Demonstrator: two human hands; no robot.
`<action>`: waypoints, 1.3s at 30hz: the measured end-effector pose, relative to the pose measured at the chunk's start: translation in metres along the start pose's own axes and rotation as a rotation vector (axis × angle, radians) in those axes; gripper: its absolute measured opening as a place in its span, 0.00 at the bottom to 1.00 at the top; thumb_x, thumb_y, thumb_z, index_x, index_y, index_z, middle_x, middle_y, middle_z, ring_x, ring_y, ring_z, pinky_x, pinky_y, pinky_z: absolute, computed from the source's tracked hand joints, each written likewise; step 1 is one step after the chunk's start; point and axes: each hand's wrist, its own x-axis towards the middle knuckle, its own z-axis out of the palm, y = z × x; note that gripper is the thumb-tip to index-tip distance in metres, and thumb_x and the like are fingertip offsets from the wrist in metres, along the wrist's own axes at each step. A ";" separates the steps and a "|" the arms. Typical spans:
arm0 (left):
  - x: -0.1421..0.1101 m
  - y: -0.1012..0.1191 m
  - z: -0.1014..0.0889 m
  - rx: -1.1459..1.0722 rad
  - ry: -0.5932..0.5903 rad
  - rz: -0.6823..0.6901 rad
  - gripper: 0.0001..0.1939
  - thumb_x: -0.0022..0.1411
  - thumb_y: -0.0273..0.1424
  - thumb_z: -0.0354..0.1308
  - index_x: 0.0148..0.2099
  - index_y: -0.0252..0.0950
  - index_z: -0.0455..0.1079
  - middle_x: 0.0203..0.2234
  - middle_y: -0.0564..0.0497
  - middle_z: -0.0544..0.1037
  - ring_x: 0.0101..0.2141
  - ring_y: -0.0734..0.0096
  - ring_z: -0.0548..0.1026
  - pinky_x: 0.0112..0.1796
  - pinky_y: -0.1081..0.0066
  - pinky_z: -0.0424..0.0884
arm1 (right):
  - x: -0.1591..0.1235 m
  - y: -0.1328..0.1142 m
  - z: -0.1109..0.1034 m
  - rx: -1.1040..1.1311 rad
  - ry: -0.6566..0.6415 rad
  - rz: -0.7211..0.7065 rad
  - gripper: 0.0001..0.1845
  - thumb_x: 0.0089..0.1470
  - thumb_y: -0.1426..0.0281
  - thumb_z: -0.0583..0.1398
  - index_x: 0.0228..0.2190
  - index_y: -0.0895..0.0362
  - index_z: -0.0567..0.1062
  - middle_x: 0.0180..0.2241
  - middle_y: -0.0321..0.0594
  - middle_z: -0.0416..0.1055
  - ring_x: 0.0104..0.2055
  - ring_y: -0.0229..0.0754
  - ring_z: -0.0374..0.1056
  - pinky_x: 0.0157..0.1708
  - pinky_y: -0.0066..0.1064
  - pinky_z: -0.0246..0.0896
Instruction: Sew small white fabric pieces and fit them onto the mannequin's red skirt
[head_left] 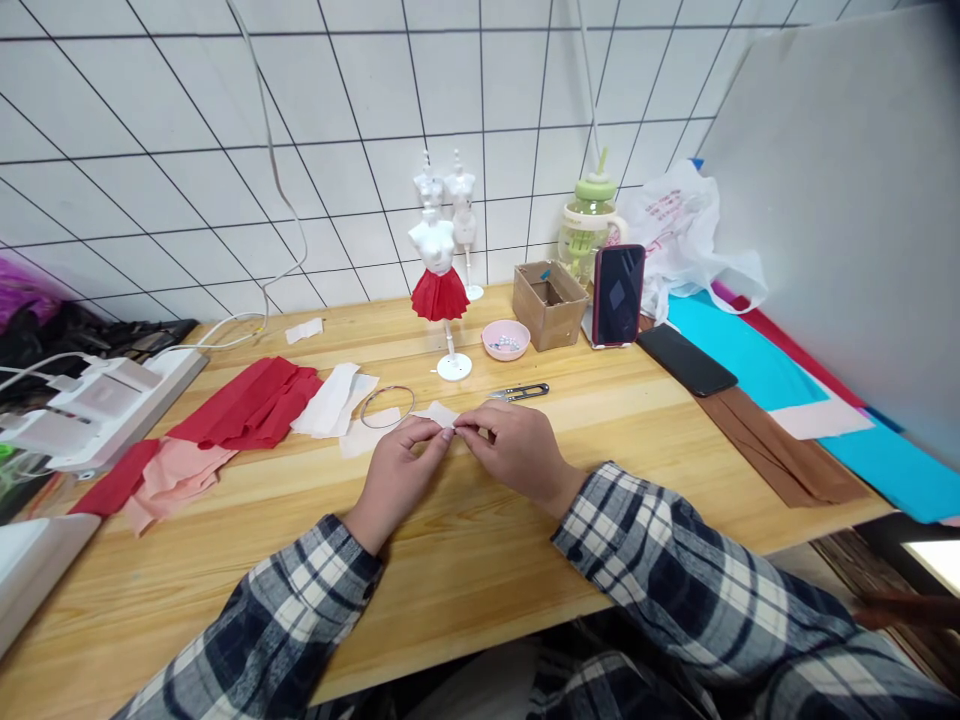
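My left hand (403,468) and my right hand (517,447) meet over the table, thumbs and forefingers pinched on a small piece of white fabric (436,412). Whether a needle or thread is between the fingertips is too small to tell. Just beyond my right hand lie thread snips (519,392). A thin metal ring (388,390) rests left of the fabric, partly over another white piece (364,436). Behind my hands stands a small white dress form (433,245) wearing a red pleated skirt (439,294).
A pink bowl (505,328) of beads, a cardboard box (550,318) and a propped phone (618,298) stand at the back. Red fabric (247,402) and a power strip (127,405) lie left. A black phone (688,361), brown fabric (772,445) and blue fabric (750,350) lie right.
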 end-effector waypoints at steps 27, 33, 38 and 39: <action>0.001 0.000 -0.004 0.002 -0.069 0.034 0.14 0.61 0.38 0.54 0.31 0.38 0.77 0.26 0.50 0.76 0.30 0.68 0.72 0.36 0.70 0.69 | 0.000 0.003 -0.002 0.009 -0.010 -0.026 0.09 0.60 0.67 0.58 0.37 0.54 0.79 0.33 0.37 0.78 0.35 0.38 0.70 0.34 0.29 0.58; 0.002 0.000 -0.004 0.000 -0.054 0.042 0.13 0.61 0.37 0.54 0.32 0.38 0.78 0.27 0.50 0.77 0.30 0.68 0.72 0.36 0.70 0.69 | 0.000 0.004 -0.001 0.019 -0.010 -0.036 0.10 0.60 0.66 0.58 0.37 0.54 0.79 0.33 0.37 0.78 0.35 0.38 0.70 0.35 0.29 0.58; 0.001 -0.001 -0.003 -0.002 -0.033 0.037 0.13 0.61 0.37 0.55 0.32 0.37 0.77 0.26 0.50 0.77 0.30 0.68 0.72 0.36 0.70 0.68 | -0.001 0.003 0.000 0.028 -0.015 -0.041 0.10 0.61 0.66 0.58 0.37 0.54 0.79 0.34 0.37 0.78 0.36 0.38 0.70 0.35 0.29 0.59; 0.001 -0.002 -0.003 0.001 -0.028 0.038 0.13 0.61 0.37 0.55 0.32 0.37 0.77 0.26 0.50 0.77 0.30 0.68 0.72 0.36 0.70 0.68 | -0.001 0.003 0.000 0.032 -0.019 -0.042 0.10 0.61 0.66 0.58 0.37 0.54 0.79 0.34 0.37 0.78 0.36 0.39 0.70 0.36 0.29 0.59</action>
